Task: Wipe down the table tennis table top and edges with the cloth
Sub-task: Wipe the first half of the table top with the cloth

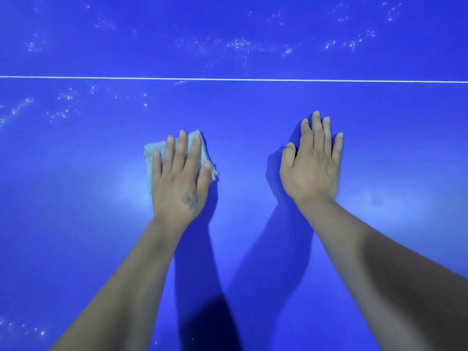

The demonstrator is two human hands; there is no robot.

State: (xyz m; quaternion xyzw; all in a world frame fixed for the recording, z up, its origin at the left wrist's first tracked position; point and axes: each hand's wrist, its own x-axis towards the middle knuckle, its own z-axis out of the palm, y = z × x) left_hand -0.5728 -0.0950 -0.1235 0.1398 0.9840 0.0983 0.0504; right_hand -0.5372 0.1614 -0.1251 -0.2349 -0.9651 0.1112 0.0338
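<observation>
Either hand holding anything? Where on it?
Left hand presses the folded cloth flat against the table top, straight fingers spread over its middle. Right hand lies flat on the table, holding nothing.

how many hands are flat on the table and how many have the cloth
2 on the blue table top: the left hand presses the cloth; the right hand lies bare beside it. 1 has the cloth.

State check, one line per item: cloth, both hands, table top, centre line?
cloth: folded, flat on the table, under the left hand
left hand: fingers straight, pressing the cloth
right hand: flat on bare table
table top: white specks far side and left
white line: unbroken
</observation>
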